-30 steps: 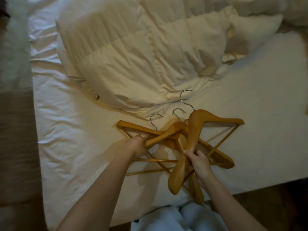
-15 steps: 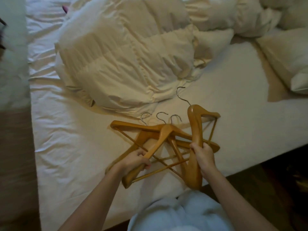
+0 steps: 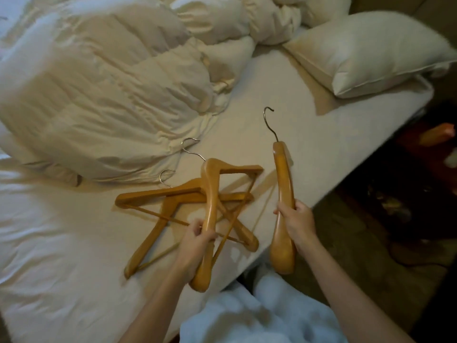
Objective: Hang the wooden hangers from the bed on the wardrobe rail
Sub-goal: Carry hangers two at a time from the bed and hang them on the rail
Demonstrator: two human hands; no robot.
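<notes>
Right hand (image 3: 298,222) closed around the lower arm of one honey-coloured wooden hanger with a steel hook (image 3: 283,194), held edge-on and clear of the mattress edge. Left hand (image 3: 197,240) wrapped on the arm of a second wooden hanger (image 3: 210,206), pulling at it where it crosses the remaining tangled wooden hangers (image 3: 173,196) on the white sheet of the bed (image 3: 61,243) — just beside the rumpled cream duvet (image 3: 99,82). Wardrobe rail not in view. By my reading nothing is hung yet — gathering stage, carrying and hanging all left.
</notes>
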